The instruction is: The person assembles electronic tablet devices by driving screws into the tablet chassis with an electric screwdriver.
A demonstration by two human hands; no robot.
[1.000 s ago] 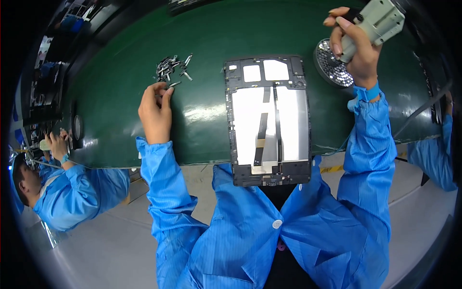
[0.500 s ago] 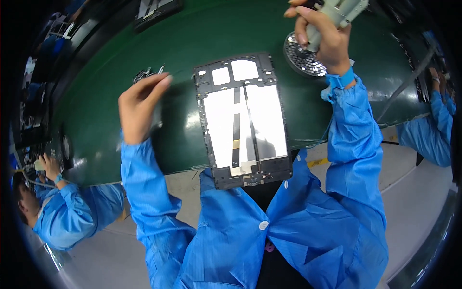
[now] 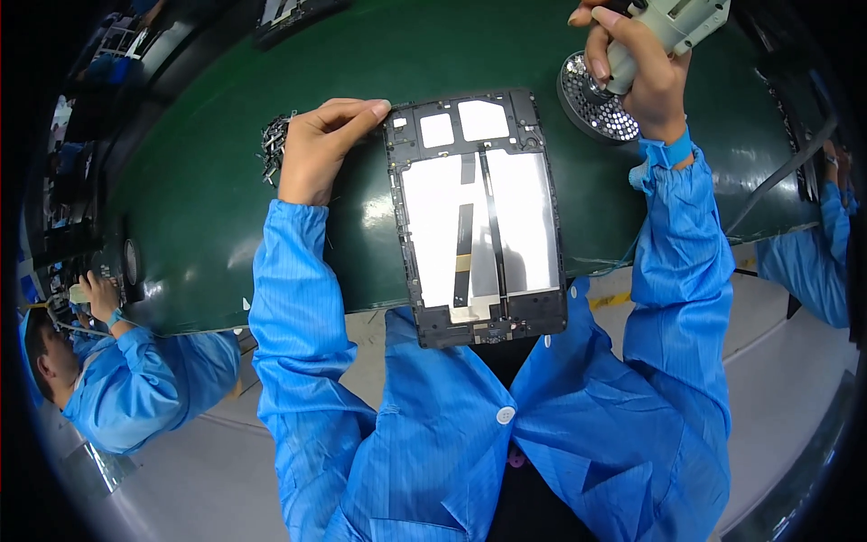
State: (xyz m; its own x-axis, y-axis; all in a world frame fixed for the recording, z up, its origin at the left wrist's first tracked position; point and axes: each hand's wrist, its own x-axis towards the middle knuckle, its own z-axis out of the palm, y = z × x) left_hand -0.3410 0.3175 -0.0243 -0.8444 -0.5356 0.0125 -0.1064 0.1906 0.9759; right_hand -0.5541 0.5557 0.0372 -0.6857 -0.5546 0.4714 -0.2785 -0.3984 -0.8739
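An opened tablet body (image 3: 528,226), a black frame with silvery plates and dark ribbon cables, lies at the front edge of the green table. At its far left corner is my left hand (image 3: 327,144), with thumb and fingers pinched together; anything small between them is hidden. Just left of that hand sits a heap of small metal parts (image 3: 272,149). My right hand (image 3: 652,77) grips a pale power screwdriver (image 3: 673,27) at the upper right. Its lower end is over a round silver tray (image 3: 603,116) full of small holes. A blue strap circles my right wrist.
The green table (image 3: 217,208) spans the view. Another dark device (image 3: 293,18) lies at its far edge. A grey cable (image 3: 786,172) runs down on the right. A co-worker in blue (image 3: 149,379) works at the left, and another person's blue sleeve (image 3: 831,208) shows at the right.
My left hand has moved right and away from me, from beside the small metal parts to the tablet's corner. The whole view has shifted slightly; the right hand still holds the screwdriver by the tray.
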